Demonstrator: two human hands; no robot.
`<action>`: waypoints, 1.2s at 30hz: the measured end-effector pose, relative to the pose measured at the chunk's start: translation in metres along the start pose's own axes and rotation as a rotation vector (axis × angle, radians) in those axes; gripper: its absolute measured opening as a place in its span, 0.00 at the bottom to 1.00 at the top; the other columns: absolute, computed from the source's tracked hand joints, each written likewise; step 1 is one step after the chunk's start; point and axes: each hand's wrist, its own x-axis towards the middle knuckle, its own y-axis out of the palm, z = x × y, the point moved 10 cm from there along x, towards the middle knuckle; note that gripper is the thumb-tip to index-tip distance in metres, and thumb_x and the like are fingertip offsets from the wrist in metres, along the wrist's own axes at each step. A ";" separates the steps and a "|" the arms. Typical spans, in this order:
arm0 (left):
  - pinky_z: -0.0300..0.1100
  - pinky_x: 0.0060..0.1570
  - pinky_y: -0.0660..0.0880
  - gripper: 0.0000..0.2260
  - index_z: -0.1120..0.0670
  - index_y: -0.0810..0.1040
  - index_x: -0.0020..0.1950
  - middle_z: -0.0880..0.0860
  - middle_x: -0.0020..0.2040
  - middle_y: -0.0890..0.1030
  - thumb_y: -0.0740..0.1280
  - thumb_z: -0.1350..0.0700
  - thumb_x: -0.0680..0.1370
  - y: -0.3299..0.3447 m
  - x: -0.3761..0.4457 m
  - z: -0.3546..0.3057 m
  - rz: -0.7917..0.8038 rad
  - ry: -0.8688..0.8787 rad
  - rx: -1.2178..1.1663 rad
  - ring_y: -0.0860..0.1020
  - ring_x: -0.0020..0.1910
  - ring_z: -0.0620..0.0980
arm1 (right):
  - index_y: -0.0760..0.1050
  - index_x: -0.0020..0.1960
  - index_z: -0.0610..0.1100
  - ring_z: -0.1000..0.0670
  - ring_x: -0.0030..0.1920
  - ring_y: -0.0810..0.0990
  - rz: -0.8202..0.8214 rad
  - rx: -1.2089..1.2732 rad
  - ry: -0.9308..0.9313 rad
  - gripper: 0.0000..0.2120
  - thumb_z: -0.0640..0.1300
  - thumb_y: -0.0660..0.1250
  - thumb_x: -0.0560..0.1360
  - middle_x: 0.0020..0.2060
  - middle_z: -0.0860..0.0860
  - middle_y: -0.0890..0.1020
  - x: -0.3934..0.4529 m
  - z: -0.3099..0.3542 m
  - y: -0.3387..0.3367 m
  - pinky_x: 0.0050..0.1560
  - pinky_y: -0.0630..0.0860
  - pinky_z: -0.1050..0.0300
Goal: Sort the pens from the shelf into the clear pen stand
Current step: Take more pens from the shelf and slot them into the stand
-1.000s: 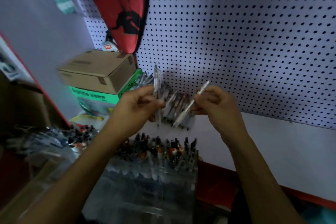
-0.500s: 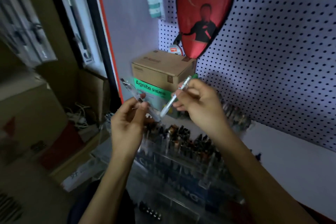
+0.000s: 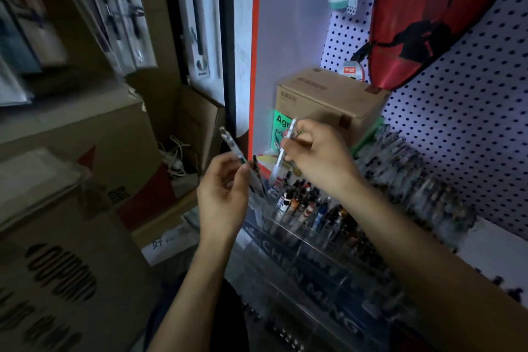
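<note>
Nearest you, the clear pen stand (image 3: 303,254) steps down in tiers below your forearms, its front wall see-through and lettered, its upper rows already crowded with pen caps; treat it as rigid but probably brittle, and don't lean a wrist on it. Just above its left end, your left hand (image 3: 221,197) pinches a clear pen (image 3: 238,153) between thumb and fingertips at about its middle, tail pointing up and to the left, the lower end at the edge of the stand's first row. Your right hand (image 3: 317,157) is curled around a white pen (image 3: 283,151), held at its upper half with the tip aimed down at the caps beneath. Both pens look light, stiff and smooth, so they may twist or slip in a loose pinch: I'd judge the best hold to be on the barrel near the middle, away from the clip, so you can steer the tip into a free slot. Drop each one straight, since neighbouring pens stand close. Farther back, the unsorted pens (image 3: 408,177) lie in a long heap on the shelf (image 3: 497,243) against the pegboard (image 3: 468,100), beside a cardboard box (image 3: 328,100).
</note>
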 end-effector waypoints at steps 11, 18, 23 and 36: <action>0.27 0.39 0.74 0.04 0.53 0.82 0.49 0.43 0.41 0.82 0.72 0.55 0.76 0.008 0.002 0.016 0.010 -0.053 0.265 0.79 0.41 0.36 | 0.82 0.43 0.43 0.50 0.39 0.82 0.348 -0.369 0.142 0.05 0.45 0.75 0.72 0.38 0.49 0.84 0.010 -0.040 0.060 0.36 0.74 0.61; 0.28 0.33 0.72 0.07 0.50 0.80 0.51 0.43 0.35 0.79 0.73 0.52 0.75 0.013 0.002 0.007 0.006 -0.054 0.252 0.78 0.36 0.37 | 0.83 0.46 0.45 0.50 0.44 0.83 0.241 -0.278 0.077 0.04 0.44 0.74 0.73 0.44 0.49 0.86 0.016 -0.030 0.050 0.49 0.81 0.53; 0.41 0.35 0.77 0.12 0.56 0.82 0.57 0.42 0.30 0.76 0.73 0.53 0.75 0.018 0.003 0.003 -0.070 -0.046 0.297 0.77 0.32 0.39 | 0.85 0.46 0.44 0.52 0.43 0.83 0.234 -0.316 0.106 0.03 0.41 0.73 0.73 0.42 0.50 0.86 0.023 -0.029 0.052 0.51 0.80 0.57; 0.26 0.32 0.71 0.13 0.52 0.78 0.58 0.44 0.33 0.80 0.73 0.56 0.75 0.003 -0.007 0.014 -0.060 -0.155 0.281 0.78 0.34 0.37 | 0.83 0.48 0.42 0.47 0.46 0.82 0.307 -0.482 0.172 0.06 0.39 0.73 0.71 0.45 0.46 0.84 0.030 -0.049 0.071 0.53 0.81 0.50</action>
